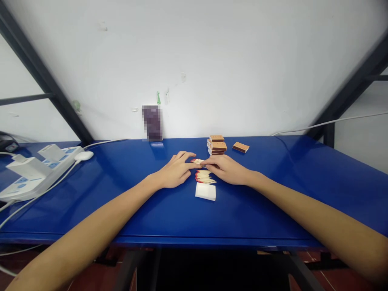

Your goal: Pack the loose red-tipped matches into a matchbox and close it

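Observation:
A heap of red-tipped matches (204,176) lies on the blue table (273,194). A white matchbox tray (205,191) sits just in front of the heap. My left hand (176,171) rests to the left of the matches, fingers stretched toward them, touching a few sticks. My right hand (226,169) lies to the right with its fingers pinched together over the top of the heap. What the pinch holds is too small to name.
A stack of brown matchboxes (217,144) and one single brown matchbox (241,147) stand behind the hands near the white wall. White power strips with chargers (36,167) and cables occupy the table's left end. A dark blurred card (152,123) leans against the wall.

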Action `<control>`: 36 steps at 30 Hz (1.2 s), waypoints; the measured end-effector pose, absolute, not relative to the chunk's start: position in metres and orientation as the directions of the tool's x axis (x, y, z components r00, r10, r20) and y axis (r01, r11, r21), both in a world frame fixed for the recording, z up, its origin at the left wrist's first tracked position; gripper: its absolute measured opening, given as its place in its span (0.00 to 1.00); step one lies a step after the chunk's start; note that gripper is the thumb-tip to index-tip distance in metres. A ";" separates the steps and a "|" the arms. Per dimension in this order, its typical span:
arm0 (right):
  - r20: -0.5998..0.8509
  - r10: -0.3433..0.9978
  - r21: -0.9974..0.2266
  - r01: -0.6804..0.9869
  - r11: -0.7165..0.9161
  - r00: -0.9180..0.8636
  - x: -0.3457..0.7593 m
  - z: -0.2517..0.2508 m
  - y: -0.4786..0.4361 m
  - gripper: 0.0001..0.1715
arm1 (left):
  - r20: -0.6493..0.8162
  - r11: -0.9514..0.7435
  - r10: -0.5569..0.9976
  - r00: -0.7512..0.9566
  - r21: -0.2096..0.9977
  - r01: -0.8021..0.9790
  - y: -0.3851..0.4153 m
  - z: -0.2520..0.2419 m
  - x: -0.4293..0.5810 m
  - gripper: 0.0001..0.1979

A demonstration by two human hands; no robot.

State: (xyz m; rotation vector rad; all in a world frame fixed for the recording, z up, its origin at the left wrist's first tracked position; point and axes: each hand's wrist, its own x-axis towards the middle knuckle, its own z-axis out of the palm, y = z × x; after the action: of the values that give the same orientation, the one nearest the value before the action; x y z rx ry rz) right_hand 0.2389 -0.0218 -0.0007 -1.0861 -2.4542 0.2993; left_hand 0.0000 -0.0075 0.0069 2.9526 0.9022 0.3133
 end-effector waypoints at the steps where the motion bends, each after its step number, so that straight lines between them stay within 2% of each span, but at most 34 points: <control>1: 0.301 0.744 -0.367 0.648 0.668 -0.597 0.239 0.000 -0.022 0.19 | 0.183 -0.834 0.551 0.814 0.093 0.544 -0.008 0.007 0.000 0.27; 5: 0.298 0.742 -0.368 0.645 0.670 -0.601 0.238 0.001 -0.023 0.20 | 0.262 -0.849 0.524 0.811 0.084 0.521 -0.007 0.005 0.000 0.26; 9: 0.297 0.739 -0.351 0.651 0.673 -0.605 0.238 0.000 -0.022 0.20 | 0.327 -0.817 0.568 0.756 0.113 0.565 -0.005 0.001 -0.001 0.21; 16: 0.270 0.746 -0.319 0.675 0.666 -0.609 0.240 0.000 -0.021 0.23 | 0.319 -0.775 0.620 0.717 0.104 0.623 -0.004 0.000 0.000 0.15; 27: 0.216 0.713 -0.061 0.719 0.692 -0.667 0.244 0.006 -0.024 0.22 | 0.292 -0.759 0.641 0.709 0.109 0.641 -0.006 0.002 0.001 0.16; 36: 0.240 0.696 -0.075 0.702 0.709 -0.677 0.243 0.006 -0.025 0.21 | 0.296 -0.767 0.631 0.717 0.101 0.633 -0.006 0.002 0.002 0.17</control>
State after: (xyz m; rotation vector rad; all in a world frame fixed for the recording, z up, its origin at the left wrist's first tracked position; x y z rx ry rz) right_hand 0.2432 -0.0246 0.0057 -1.1110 -2.6663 -0.0339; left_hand 0.0017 -0.0062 0.0024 2.9176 1.0739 0.4983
